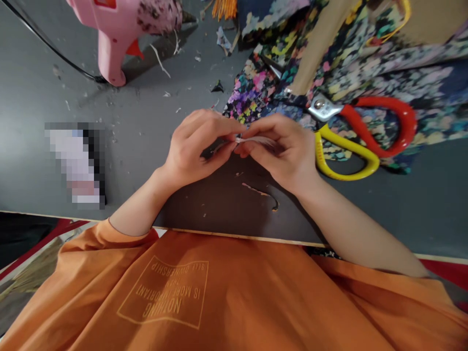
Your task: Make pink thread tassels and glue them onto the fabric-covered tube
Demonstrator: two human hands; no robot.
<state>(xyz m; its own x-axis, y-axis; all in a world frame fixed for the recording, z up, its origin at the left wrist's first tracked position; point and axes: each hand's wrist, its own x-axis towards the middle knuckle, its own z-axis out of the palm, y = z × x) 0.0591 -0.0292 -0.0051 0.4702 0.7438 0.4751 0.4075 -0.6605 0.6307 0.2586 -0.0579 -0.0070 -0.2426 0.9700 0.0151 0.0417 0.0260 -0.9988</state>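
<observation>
A thin pale strip [262, 140], perhaps cloth, is pinched between my two hands above the table. My left hand [195, 141] grips its left end between thumb and fingertips. Close against it, my right hand [280, 146] pinches the same strip with thumb and forefinger. The fingers cover most of the strip, so its full shape is hidden. Just beyond my fingertips lies dark floral fabric [252, 85]. To the right of my right hand, scissors [323, 107] with one red and one yellow handle rest on that fabric.
A pink glue gun [111, 46] with a black cord [54, 51] lies at the upper left. At the left is a blurred-out object [76, 165]. A narrow dark scrap [261, 191] lies near the table's front edge. Orange tassel threads [224, 9] and glue strands [160, 61] are farther back.
</observation>
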